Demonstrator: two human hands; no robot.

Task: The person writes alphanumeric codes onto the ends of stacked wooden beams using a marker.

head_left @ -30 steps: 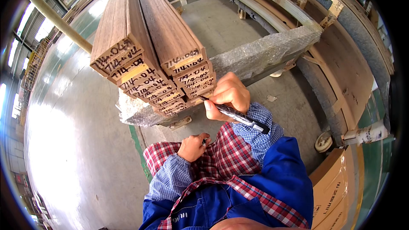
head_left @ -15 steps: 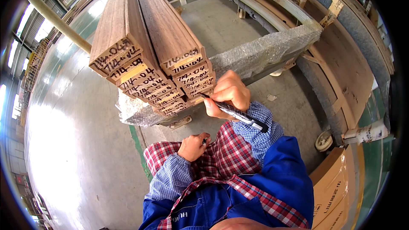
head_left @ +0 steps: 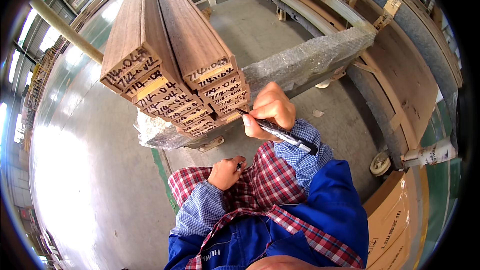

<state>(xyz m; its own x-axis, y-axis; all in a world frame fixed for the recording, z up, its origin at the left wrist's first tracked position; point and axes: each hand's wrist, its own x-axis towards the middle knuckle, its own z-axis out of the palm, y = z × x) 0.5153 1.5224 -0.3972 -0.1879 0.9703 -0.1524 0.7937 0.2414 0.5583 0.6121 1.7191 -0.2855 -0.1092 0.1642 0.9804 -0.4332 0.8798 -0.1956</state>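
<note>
My right hand (head_left: 272, 112) is closed around a black-and-white marker pen (head_left: 290, 137). The pen's tip is at the lower end faces of the right-hand stack of brown wood-grain boards (head_left: 197, 35), touching or nearly so. Dark handwritten marks cover the board ends in both columns. The left-hand stack (head_left: 127, 35) stands right beside it, and its long boards run away from me. My left hand (head_left: 225, 174) rests on my checked apron (head_left: 275, 177), its fingers curled around a small black piece, perhaps the pen's cap; most of it is hidden.
Under the board ends lies a rail wrapped in bubble film (head_left: 310, 62), part of a low frame. At the right stand more boards and padded racks (head_left: 400, 85), with a white roll (head_left: 427, 155) and a cardboard box (head_left: 395, 220) nearer. A pale post (head_left: 65, 27) rises at the left.
The stacks sit slightly further left in view. My right hand and the pen have shifted a little to the right relative to the board ends. My left hand stays put.
</note>
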